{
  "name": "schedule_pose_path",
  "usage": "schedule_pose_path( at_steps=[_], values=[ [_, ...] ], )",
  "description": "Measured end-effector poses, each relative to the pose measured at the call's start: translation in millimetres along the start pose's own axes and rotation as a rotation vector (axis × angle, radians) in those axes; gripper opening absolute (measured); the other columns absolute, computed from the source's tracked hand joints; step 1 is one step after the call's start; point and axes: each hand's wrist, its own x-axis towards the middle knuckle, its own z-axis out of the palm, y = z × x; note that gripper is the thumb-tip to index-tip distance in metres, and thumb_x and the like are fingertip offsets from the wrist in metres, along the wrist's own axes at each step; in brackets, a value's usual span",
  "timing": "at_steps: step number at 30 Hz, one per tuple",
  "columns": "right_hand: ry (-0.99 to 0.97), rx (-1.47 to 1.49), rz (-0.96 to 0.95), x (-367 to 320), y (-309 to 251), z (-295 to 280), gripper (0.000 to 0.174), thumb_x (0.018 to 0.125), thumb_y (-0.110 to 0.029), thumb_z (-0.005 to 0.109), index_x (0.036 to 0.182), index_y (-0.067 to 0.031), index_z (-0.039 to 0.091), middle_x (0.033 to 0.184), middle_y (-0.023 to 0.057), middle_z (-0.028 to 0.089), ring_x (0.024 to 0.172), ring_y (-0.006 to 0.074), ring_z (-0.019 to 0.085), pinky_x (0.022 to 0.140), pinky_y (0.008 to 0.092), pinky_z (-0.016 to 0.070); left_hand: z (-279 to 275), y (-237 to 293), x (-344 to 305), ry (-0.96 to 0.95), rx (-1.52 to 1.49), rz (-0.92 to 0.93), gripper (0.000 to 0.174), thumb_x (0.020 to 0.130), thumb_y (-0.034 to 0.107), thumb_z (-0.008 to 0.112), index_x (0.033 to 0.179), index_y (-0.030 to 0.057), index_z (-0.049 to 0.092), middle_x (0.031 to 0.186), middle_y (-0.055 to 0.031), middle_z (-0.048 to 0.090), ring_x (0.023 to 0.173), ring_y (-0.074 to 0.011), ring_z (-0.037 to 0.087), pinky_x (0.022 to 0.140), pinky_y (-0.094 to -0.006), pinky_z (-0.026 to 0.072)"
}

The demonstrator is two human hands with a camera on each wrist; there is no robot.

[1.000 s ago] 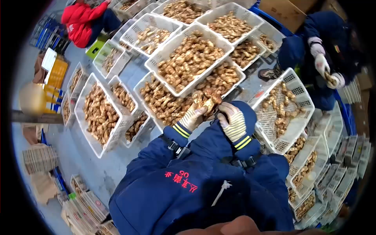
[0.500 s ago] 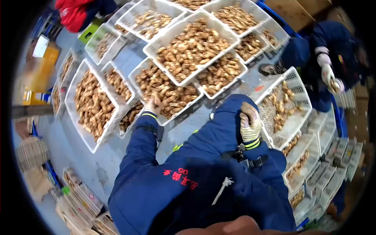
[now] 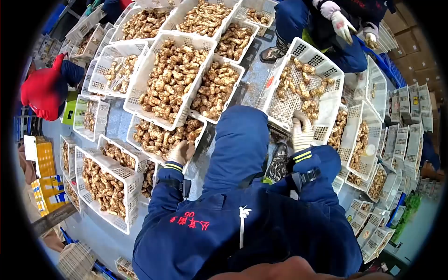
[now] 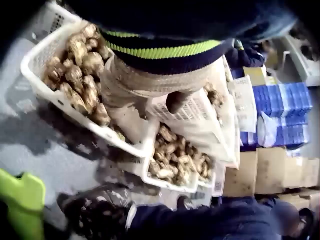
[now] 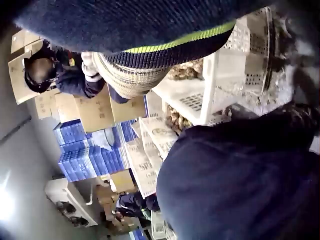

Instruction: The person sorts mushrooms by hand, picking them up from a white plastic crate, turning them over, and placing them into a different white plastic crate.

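My left hand (image 3: 181, 151), in a pale glove with dirty fingertips, is at the near rim of a white crate (image 3: 201, 140) heaped with brown mushrooms (image 3: 156, 138). The left wrist view shows its fingers (image 4: 134, 126) reaching down over a crate rim, thumb apart, with no mushroom showing in them. My right hand (image 3: 302, 133), in a striped glove, lies at the near side of another white crate (image 3: 280, 114) holding fewer mushrooms (image 3: 302, 84). Its fingers point into that crate; in the right wrist view the glove (image 5: 131, 77) shows but its fingertips are hidden.
A fuller crate (image 3: 128, 105) is stacked over the left-hand one. More mushroom crates (image 3: 128, 205) stand left and right. My knee (image 3: 238, 135) rises between both hands. Another gloved person (image 3: 343, 28) sits beyond the right crate, and one in red (image 3: 44, 93) is far left.
The mushroom held between both hands a second ago is gone from them. My left hand has drawn back to the crate's near rim. My right hand went from my knee to the right crate.
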Motion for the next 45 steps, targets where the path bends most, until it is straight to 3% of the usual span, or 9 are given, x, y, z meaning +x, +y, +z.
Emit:
schedule_pose_path(
  at_steps=[4, 6, 10, 20, 31, 35, 40, 42, 45],
  values=[
    [0.011, 0.079, 0.296, 19.9, 48.0, -5.6, 0.023, 0.091, -0.009, 0.054, 0.112, -0.0016, 0.063, 0.107, 0.0134, 0.066, 0.099, 0.0228, 0.061, 0.091, 0.0316, 0.0469, 111.9, 36.6, -44.0, -0.117, 0.049, 0.177, 0.05, 0.086, 0.03, 0.064, 0.127, 0.0046, 0.051, 0.127, -0.0119, 0.052, 0.114, -0.0242, 0.053, 0.096, -0.0382, 0.0469],
    [-0.081, -0.123, 0.325, 34.3, 65.2, -8.6, 0.026, 0.092, -0.011, 0.053, 0.115, -0.0014, 0.061, 0.109, 0.0133, 0.065, 0.1, 0.0221, 0.061, 0.092, 0.0314, 0.046, 159.2, 63.5, -45.7, -0.188, 0.049, 0.234, 0.058, 0.085, 0.032, 0.066, 0.132, 0.003, 0.045, 0.122, -0.0122, 0.055, 0.111, -0.0234, 0.054, 0.092, -0.0376, 0.0492],
    [-0.223, -0.272, 0.37, 63.1, 125.3, 6.0, 0.034, 0.09, -0.017, 0.054, 0.12, -0.0017, 0.058, 0.112, 0.0157, 0.065, 0.104, 0.0241, 0.06, 0.093, 0.0321, 0.0444, 274.1, 100.6, -68.5, -0.35, -0.104, 0.288, 0.039, 0.088, 0.021, 0.063, 0.123, 0.0056, 0.054, 0.108, -0.0098, 0.061, 0.099, -0.0216, 0.06, 0.089, -0.0358, 0.0508],
    [-0.552, -0.697, 0.473, 123.5, 182.3, 39.8, 0.046, 0.085, -0.035, 0.055, 0.126, -0.013, 0.058, 0.121, 0.0202, 0.06, 0.114, 0.0342, 0.056, 0.099, 0.04, 0.0419, 448.4, 13.1, -13.2, -0.507, -0.205, 0.108, 0.032, 0.089, 0.014, 0.058, 0.12, 0.0044, 0.056, 0.105, -0.0084, 0.064, 0.095, -0.022, 0.064, 0.081, -0.0352, 0.0556],
    [-0.355, -0.324, 0.878, 145.7, 195.9, 86.6, 0.06, 0.076, -0.048, 0.067, 0.116, -0.0039, 0.058, 0.111, 0.0227, 0.063, 0.106, 0.0386, 0.059, 0.092, 0.0451, 0.0455, 463.4, -27.5, 38.0, -0.453, 0.361, 0.22, 0.05, 0.092, 0.019, 0.058, 0.134, 0.0004, 0.04, 0.112, -0.0098, 0.06, 0.094, -0.0194, 0.06, 0.083, -0.0349, 0.0507],
    [-0.426, -0.219, 0.858, 134.2, 211.1, 73.7, 0.067, 0.077, -0.049, 0.067, 0.123, -0.0015, 0.057, 0.115, 0.0229, 0.062, 0.107, 0.0369, 0.059, 0.092, 0.0416, 0.0448, 455.0, -38.7, 64.1, -0.423, 0.554, 0.349, 0.057, 0.087, 0.018, 0.066, 0.135, -0.0013, 0.04, 0.112, -0.0087, 0.059, 0.097, -0.0155, 0.058, 0.087, -0.0307, 0.0475],
    [-0.398, 0.029, 0.678, 110.6, 98.7, 27.2, 0.048, 0.08, -0.036, 0.07, 0.112, -0.0024, 0.061, 0.094, 0.0128, 0.069, 0.087, 0.026, 0.065, 0.08, 0.0368, 0.0497, 459.1, -37.1, 52.0, -0.437, 0.798, 0.35, 0.067, 0.084, 0.019, 0.071, 0.138, -0.0028, 0.037, 0.125, -0.0146, 0.052, 0.114, -0.0214, 0.05, 0.097, -0.0308, 0.0415],
    [-0.374, -0.346, 0.472, 79.5, 70.3, 28.4, 0.044, 0.08, -0.027, 0.069, 0.115, -0.002, 0.058, 0.092, 0.0146, 0.068, 0.084, 0.0268, 0.064, 0.079, 0.0368, 0.0498, 449.2, -47.7, 72.3, -0.494, 1.083, 0.421, 0.064, 0.084, 0.017, 0.07, 0.138, -0.0009, 0.04, 0.121, -0.0159, 0.058, 0.109, -0.0219, 0.054, 0.094, -0.0323, 0.0448],
    [-0.288, -0.115, 0.431, 40.0, 44.0, 20.4, 0.048, 0.079, -0.02, 0.068, 0.12, -0.0012, 0.051, 0.094, 0.0175, 0.065, 0.085, 0.0308, 0.063, 0.08, 0.0388, 0.0495, 451.7, -48.9, 61.8, -0.571, 1.334, 0.307, 0.062, 0.087, 0.015, 0.066, 0.141, 0.0008, 0.038, 0.113, -0.0144, 0.062, 0.097, -0.0205, 0.059, 0.086, -0.0312, 0.0494]
  ],
)
